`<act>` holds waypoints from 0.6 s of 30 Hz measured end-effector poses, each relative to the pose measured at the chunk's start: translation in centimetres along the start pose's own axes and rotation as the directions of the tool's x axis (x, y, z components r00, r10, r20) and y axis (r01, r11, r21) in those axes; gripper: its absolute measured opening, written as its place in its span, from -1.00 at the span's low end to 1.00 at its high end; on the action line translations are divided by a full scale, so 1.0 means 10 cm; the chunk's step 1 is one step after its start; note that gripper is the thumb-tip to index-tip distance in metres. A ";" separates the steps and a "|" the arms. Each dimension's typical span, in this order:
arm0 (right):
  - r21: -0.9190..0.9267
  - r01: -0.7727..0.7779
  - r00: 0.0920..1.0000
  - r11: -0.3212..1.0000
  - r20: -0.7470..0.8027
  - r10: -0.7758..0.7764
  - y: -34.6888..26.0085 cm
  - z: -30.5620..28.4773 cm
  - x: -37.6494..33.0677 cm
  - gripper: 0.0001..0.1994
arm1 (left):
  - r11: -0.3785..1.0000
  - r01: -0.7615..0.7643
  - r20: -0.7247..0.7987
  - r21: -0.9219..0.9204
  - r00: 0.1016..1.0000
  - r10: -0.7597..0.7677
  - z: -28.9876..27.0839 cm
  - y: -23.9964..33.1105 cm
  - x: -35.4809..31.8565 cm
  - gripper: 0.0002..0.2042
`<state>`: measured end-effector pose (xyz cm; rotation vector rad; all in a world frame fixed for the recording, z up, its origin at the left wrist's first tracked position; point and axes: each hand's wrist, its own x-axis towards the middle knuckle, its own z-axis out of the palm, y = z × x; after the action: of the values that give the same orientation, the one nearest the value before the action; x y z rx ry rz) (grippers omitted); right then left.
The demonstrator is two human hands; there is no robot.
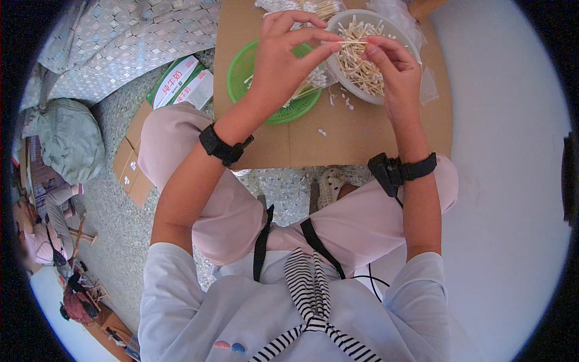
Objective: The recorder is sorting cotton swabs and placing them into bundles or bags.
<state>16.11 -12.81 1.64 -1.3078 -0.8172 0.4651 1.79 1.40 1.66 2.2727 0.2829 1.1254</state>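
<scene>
Between my two hands, a thin cotton swab [353,42] is stretched sideways above a white bowl [333,67] heaped with loose cotton swabs [362,69]. Thumb and index finger of my left hand [284,57] pinch one end, with the other fingers raised. My right hand [398,67] grips the opposite end between thumb and fingertips. Under my left hand stands a green plastic basket [236,72] with more cotton swabs, partly hidden by that hand. Small white cotton bits [348,102] lie on the cardboard tabletop below the bowl.
Bundled swabs [325,8] lie at the far edge of the cardboard-covered table [259,148], with a clear plastic bag [410,21] beside the bowl. A white wall [506,151] rises on the right. On the floor at left are a printed carton [181,81] and a grey-green sack [71,139]. Another person sits far left.
</scene>
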 end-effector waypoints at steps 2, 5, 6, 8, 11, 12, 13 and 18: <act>0.022 0.007 0.999 1.000 -0.042 -0.006 -0.04 0.00 0.02 -0.80 | 0.999 -0.024 0.010 0.028 1.000 0.024 -0.02 0.01 0.04 -0.72; -0.042 0.032 0.994 0.999 -0.100 -0.036 -0.03 -0.07 0.05 -0.81 | 0.988 -0.151 0.212 0.033 0.967 0.141 -0.15 -0.05 0.14 -0.65; -0.127 0.047 0.992 0.991 -0.114 -0.062 -0.03 -0.07 0.06 -0.82 | 0.989 -0.151 0.286 0.010 0.948 0.142 -0.22 -0.14 0.17 -0.59; -0.356 0.038 0.995 0.934 -0.075 -0.070 -0.08 -0.08 0.01 -0.82 | 0.988 -0.151 0.362 -0.019 0.920 0.147 -0.28 -0.21 0.16 -0.53; -0.542 0.061 0.998 0.838 0.015 -0.063 -0.08 -0.03 -0.05 -0.82 | 0.988 -0.100 0.486 0.118 0.874 0.031 -0.29 -0.16 0.06 -0.49; -0.513 0.089 0.996 0.854 0.071 -0.061 -0.07 0.00 -0.07 -0.82 | 0.963 -0.177 0.454 0.204 0.888 0.067 -0.25 -0.15 0.02 -0.50; -0.513 0.089 0.996 0.854 0.070 -0.062 -0.07 0.02 -0.07 -0.82 | 0.924 -0.247 0.425 0.290 0.899 0.107 -0.22 -0.14 -0.01 -0.52; -0.449 0.049 0.999 0.892 0.028 -0.041 -0.05 0.01 -0.05 -0.85 | 0.915 -0.302 0.444 0.269 0.882 0.161 -0.17 -0.15 0.02 -0.56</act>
<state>15.63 -13.19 1.97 -1.7098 -1.0070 0.2540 0.66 3.38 1.77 2.8411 0.0218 0.7096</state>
